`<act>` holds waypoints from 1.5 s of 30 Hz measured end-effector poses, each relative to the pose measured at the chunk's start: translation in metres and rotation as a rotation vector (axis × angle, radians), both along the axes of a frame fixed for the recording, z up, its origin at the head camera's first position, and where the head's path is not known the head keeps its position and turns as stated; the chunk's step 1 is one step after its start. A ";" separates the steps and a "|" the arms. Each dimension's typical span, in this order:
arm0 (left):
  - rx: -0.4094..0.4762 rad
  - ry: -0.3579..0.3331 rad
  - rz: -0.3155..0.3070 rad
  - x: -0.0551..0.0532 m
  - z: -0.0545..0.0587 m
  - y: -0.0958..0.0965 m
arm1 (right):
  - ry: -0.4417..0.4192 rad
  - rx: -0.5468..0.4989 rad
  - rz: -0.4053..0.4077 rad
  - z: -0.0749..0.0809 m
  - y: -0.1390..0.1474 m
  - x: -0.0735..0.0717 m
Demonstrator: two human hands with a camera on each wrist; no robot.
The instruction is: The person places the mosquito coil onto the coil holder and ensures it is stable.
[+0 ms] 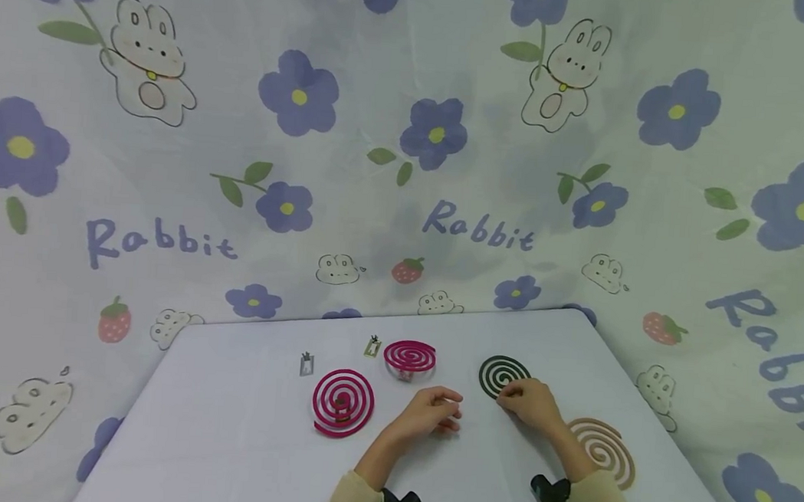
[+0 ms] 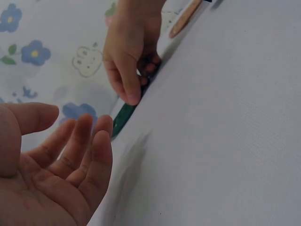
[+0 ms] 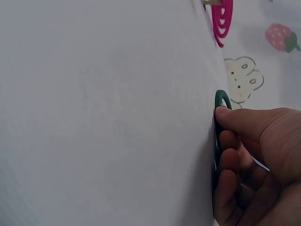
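Note:
A dark green mosquito coil (image 1: 503, 375) lies toward the back right of the white table. My right hand (image 1: 534, 403) pinches its near edge; in the right wrist view the thumb presses on the rim of the green coil (image 3: 219, 98), and the fingers curl along its side. Palm partly turned inward, my left hand (image 1: 425, 415) hovers to the left with loosely bent fingers and holds nothing. Just left of it are two magenta coils, a front one (image 1: 343, 401) and a back one (image 1: 409, 355), each with a small stand partly visible beneath.
A tan coil (image 1: 600, 447) lies at the right, under my right forearm. Two small metal coil stands, one silver (image 1: 307, 364) and one gold-toned (image 1: 372, 347), sit at the back left. A patterned curtain (image 1: 352, 163) rises behind the table (image 1: 225, 424).

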State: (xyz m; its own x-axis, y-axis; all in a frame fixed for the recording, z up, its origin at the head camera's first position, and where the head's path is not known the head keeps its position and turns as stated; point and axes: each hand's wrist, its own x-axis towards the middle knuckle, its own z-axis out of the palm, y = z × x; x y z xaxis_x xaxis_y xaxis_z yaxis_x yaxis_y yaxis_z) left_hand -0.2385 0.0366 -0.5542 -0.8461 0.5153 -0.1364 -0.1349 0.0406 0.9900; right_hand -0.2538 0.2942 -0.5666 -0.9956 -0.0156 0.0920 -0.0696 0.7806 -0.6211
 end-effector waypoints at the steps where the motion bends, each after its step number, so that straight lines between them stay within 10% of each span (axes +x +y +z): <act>1: 0.002 -0.005 -0.006 -0.001 0.000 0.001 | -0.003 0.001 0.000 0.000 -0.001 0.000; 28: -0.002 -0.009 -0.032 -0.013 0.005 0.023 | -0.007 -0.039 0.032 0.001 -0.026 0.014; 45: -0.103 0.034 -0.043 -0.040 0.017 0.025 | 0.072 -0.056 -0.095 0.014 -0.007 -0.006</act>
